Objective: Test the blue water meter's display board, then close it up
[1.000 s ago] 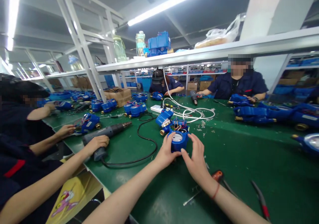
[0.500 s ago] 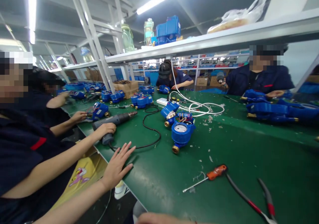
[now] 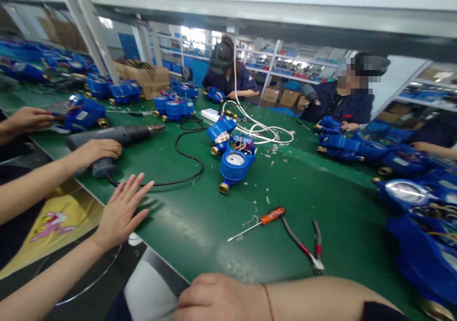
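My left hand (image 3: 123, 211) is open, fingers spread above the green table's near edge, with nothing in it. At the bottom my right hand (image 3: 217, 297) has its fingers curled together near the edge; its palm side is hidden. A blue water meter (image 3: 233, 166) with a brass end stands mid-table, touching another blue meter (image 3: 220, 133). In front lie an orange-handled screwdriver (image 3: 273, 215) and pliers (image 3: 309, 252) with grey and red handles, jaws toward my right forearm.
Beside me at left, another person's hand (image 3: 98, 152) rests on a heat gun (image 3: 124, 134); their other hand holds a blue meter (image 3: 84, 114). Blue meters (image 3: 407, 192) crowd the right side. A white cable (image 3: 264, 133) coils mid-table, under a shelf (image 3: 250, 6). Two people sit opposite.
The view has tilted down and turned right, so the tools and meters appear further left. More of my right hand and forearm shows. My left hand stays spread.
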Action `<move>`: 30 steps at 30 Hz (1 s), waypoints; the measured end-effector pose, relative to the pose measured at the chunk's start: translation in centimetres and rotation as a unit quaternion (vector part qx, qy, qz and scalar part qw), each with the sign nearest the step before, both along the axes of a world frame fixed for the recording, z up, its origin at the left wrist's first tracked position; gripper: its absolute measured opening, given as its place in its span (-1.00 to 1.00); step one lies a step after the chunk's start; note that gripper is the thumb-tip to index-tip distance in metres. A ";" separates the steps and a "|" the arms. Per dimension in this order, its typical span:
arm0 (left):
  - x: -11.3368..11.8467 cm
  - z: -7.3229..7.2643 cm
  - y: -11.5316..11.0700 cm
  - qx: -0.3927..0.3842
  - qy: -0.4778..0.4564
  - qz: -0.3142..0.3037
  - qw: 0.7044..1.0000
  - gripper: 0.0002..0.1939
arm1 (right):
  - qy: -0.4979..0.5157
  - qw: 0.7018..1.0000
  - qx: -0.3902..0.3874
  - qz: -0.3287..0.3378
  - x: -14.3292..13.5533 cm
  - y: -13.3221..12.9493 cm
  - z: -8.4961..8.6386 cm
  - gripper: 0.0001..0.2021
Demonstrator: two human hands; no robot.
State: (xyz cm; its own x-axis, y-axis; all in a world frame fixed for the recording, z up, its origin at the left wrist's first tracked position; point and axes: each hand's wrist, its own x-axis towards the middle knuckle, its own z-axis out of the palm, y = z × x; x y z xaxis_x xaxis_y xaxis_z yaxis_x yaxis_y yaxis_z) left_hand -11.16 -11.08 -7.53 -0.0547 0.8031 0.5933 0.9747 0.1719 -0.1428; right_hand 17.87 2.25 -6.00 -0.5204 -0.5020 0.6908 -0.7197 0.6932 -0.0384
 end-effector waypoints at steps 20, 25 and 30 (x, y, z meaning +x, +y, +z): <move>1.3 -1.1 -0.3 0.078 -0.096 0.058 0.991 -0.42 | -0.163 0.792 0.193 -0.556 5.8 20.8 4.0 -0.89; 1.2 -0.8 -0.5 0.054 -0.200 -0.009 0.978 -0.41 | -0.058 0.800 0.215 -0.557 3.6 20.6 4.2 -0.80; 4.4 -2.8 -4.7 0.091 -0.354 0.039 0.930 -0.42 | 0.050 0.888 0.261 -0.376 -2.7 10.9 3.3 -0.72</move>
State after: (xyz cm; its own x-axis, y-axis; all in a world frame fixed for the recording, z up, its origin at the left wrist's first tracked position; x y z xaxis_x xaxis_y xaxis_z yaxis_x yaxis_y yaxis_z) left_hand -6.80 -15.74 -10.29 -0.5368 0.6706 0.5120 0.7975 0.2051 0.5674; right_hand 15.21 13.19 -2.71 -0.7924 -0.3044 0.5286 -0.0281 0.8839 0.4669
